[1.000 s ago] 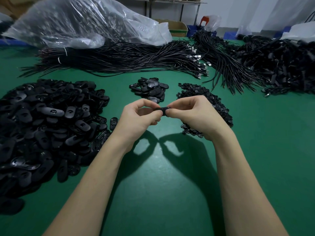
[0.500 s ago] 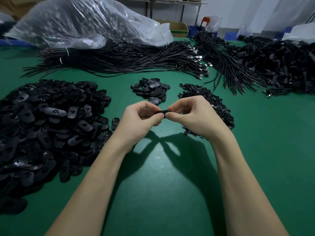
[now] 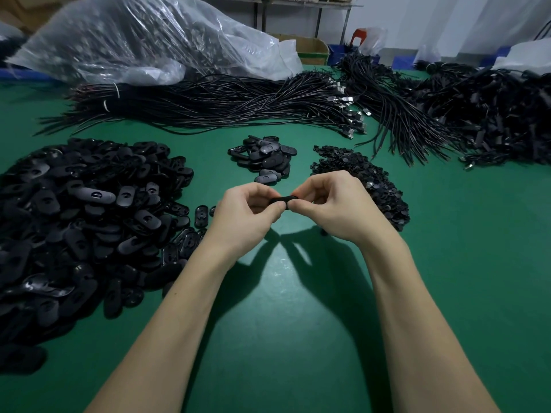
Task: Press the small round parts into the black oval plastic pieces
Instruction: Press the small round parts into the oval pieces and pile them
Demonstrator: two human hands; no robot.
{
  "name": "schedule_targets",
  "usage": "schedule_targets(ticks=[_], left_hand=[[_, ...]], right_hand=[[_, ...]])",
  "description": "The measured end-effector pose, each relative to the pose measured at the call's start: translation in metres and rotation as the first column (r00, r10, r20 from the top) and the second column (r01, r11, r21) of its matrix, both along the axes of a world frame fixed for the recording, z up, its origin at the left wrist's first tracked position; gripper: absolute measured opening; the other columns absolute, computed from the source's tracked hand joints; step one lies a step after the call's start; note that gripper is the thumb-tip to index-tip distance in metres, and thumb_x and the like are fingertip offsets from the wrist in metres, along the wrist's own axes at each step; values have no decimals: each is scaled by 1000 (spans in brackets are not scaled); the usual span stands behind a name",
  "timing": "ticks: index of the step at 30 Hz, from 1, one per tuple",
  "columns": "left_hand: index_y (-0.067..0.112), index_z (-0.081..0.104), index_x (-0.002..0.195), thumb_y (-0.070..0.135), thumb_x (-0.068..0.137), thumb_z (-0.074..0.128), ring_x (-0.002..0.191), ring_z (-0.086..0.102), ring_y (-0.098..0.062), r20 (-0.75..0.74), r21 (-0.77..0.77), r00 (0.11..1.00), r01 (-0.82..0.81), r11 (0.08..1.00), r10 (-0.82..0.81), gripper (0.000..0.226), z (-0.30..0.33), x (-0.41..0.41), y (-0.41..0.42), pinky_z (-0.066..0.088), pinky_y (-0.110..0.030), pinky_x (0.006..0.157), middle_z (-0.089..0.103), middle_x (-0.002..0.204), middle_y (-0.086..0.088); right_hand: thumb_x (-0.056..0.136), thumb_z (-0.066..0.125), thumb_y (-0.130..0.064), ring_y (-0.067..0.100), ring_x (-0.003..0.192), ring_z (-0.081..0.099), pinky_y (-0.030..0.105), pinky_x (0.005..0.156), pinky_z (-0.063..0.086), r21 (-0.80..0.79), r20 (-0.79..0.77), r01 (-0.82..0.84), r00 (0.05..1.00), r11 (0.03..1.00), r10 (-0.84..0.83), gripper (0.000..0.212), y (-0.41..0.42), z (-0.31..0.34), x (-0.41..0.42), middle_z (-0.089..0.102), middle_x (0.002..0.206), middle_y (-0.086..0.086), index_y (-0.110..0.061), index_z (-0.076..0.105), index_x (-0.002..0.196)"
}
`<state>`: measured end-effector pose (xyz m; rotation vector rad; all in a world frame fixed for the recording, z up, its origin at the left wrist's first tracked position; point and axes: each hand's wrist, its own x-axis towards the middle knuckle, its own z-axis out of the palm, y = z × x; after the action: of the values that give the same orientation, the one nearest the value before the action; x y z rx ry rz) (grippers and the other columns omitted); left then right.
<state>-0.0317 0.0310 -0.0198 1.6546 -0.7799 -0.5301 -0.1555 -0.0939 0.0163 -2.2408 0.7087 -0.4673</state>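
Both hands meet above the green table (image 3: 283,308) and pinch one black oval plastic piece (image 3: 282,200) between them. My left hand (image 3: 247,213) holds its left end with thumb and curled fingers. My right hand (image 3: 334,204) pinches the right end; most of the piece is hidden by fingertips. A big heap of black oval pieces (image 3: 80,216) lies to the left. A smaller heap of small round parts (image 3: 366,180) lies behind my right hand. A little cluster of oval pieces (image 3: 265,158) sits beyond the hands.
Bundles of black cables (image 3: 223,105) stretch across the far side, with a tangled mass of cables (image 3: 492,114) at the far right. A large clear plastic bag (image 3: 143,40) lies at the back left. A cardboard box (image 3: 310,49) stands behind it.
The hands have stayed together on the oval piece, with only slight finger shifts. The view has drifted a little.
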Motion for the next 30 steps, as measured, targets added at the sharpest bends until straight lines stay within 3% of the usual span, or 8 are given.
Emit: schedule_targets(ticks=[8,17,30], left_hand=[[22,71,89,14,90,75,84,73,-17,11,11,1000,-18,1000,17,9,-2,1,0,58,-30,84,76,84,1],[22,72,88,14,90,76,77,71,-10,-11,-4,1000,13,1000,-13,10,-1,2,1,56,-21,75,75,79,5],[24,71,85,14,89,77,78,71,-14,45,24,998,-44,999,43,11,-5,0,-2,55,-28,77,74,79,4]], right_hand=[[87,80,-22,-5,52,56,9,50,39,4,8,11,1000,1000,-11,14,3,-4,4,70,68,-9,-27,73,77],[88,81,-24,-5,59,60,10,56,43,50,28,-4,1000,999,3,5,0,-4,-1,74,74,-6,-20,78,86],[84,79,-20,-5,54,57,7,53,42,28,20,37,999,999,-38,13,4,-9,6,71,69,-8,-25,72,75]])
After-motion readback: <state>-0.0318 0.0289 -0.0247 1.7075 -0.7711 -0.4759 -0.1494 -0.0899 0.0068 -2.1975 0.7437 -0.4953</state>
